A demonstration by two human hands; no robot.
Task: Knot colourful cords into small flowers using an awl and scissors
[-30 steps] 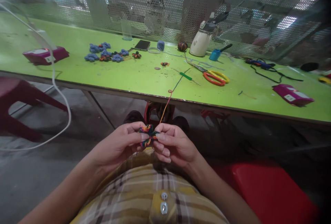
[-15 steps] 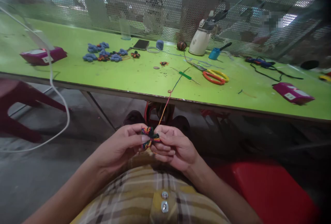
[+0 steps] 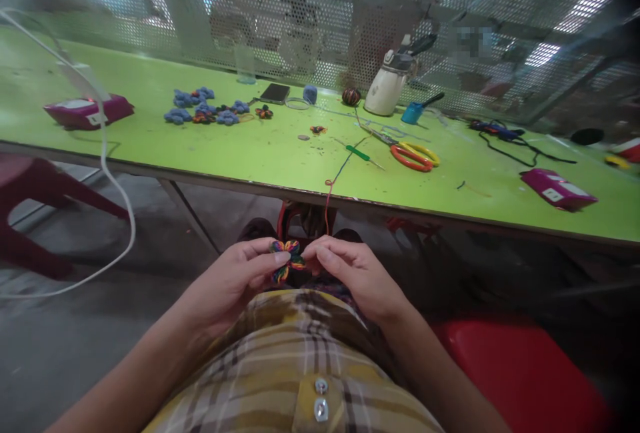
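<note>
"What is the left hand (image 3: 227, 289) doing?"

"Its fingers (image 3: 263, 265) are closed on a multicoloured yarn flower (image 3: 297, 261), with the thumb flat across the middle. The flower is in front of the shirt (image 3: 280, 353), lower in the view than the edge of the green tabletop (image 3: 225, 149)."

"And the right hand (image 3: 365, 279)?"

"It's just beside the flower's right petal. The thumb and forefinger are drawn together, but I can't tell whether they pinch the petal. A strand of yarn (image 3: 327, 207) runs from the tabletop, over its edge and down to that hand, with a small loop in it near the edge."

"What's near the strand up there?"

"A green-handled hook (image 3: 358, 152) lies across it. The scissors (image 3: 411, 157), with one red-orange handle and one yellow, are to the right, and a dark multicoloured yarn ball (image 3: 351, 96) is farther back, near the white jug (image 3: 385, 91)."

"Any other flowers?"

"Yes, blue flowers (image 3: 178, 115) are bunched with some dark and orange ones on the left. One dark orange flower (image 3: 264, 112) lies apart from them, just in front of the phone (image 3: 275, 93)."

"And the purple packets?"

"One packet (image 3: 90, 113) lies at the far left, the other (image 3: 559, 190) at the right."
</note>
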